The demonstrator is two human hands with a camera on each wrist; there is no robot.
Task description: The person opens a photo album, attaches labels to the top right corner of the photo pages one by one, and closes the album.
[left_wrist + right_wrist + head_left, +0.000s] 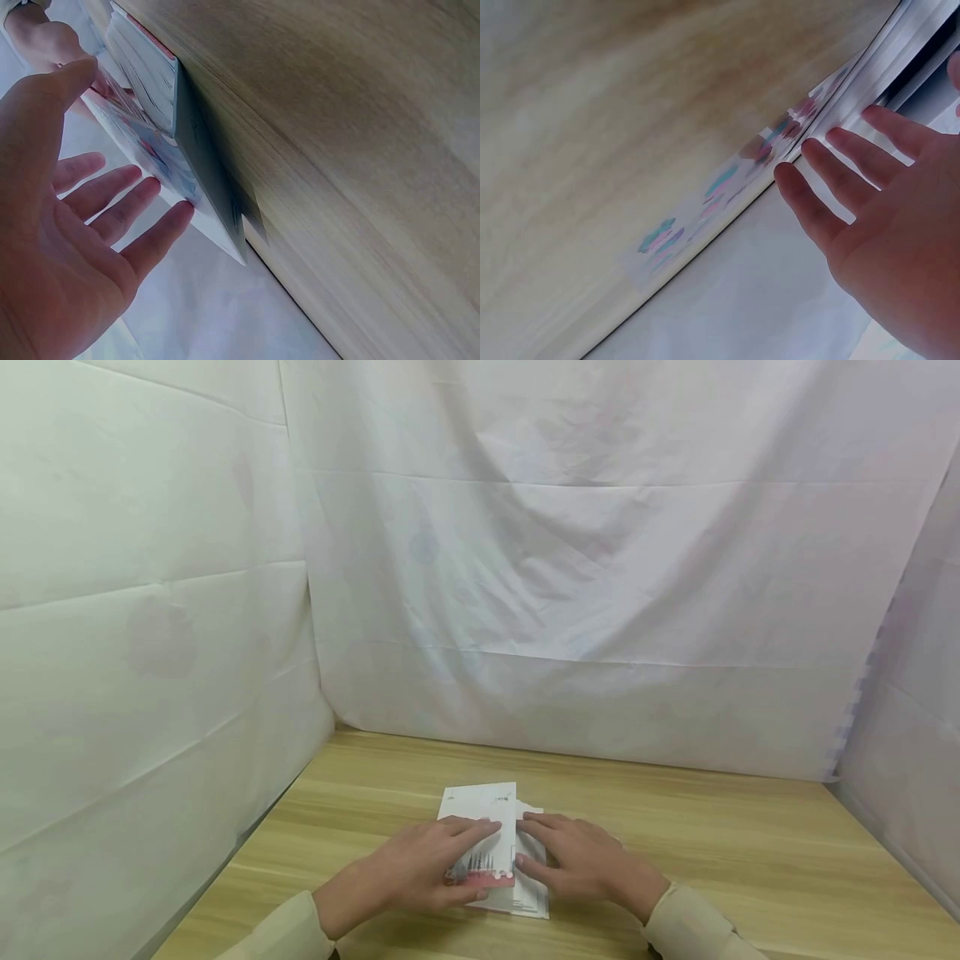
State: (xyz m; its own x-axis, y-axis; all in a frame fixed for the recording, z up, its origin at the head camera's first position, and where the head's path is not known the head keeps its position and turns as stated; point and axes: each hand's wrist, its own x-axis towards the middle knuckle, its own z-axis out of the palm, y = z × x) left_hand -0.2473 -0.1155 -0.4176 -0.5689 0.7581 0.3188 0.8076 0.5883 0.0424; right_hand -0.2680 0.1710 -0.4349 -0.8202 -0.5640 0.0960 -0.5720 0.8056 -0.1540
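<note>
A white book lies at the front middle of the table. Its cover, printed with dark shapes over a red band, stands partly lifted on the left. My left hand lies against that cover, fingers extended and spread. In the left wrist view the book's thick page block shows beside the lifted cover, fingertips right at its printed face. My right hand rests at the right side of the book with its fingers reaching over the pages. The right wrist view shows this hand with straight, spread fingers.
The wood-grain table extends around the book. White cloth hangs behind it and along the left and right sides. Coloured marks run along the table's edge in the right wrist view.
</note>
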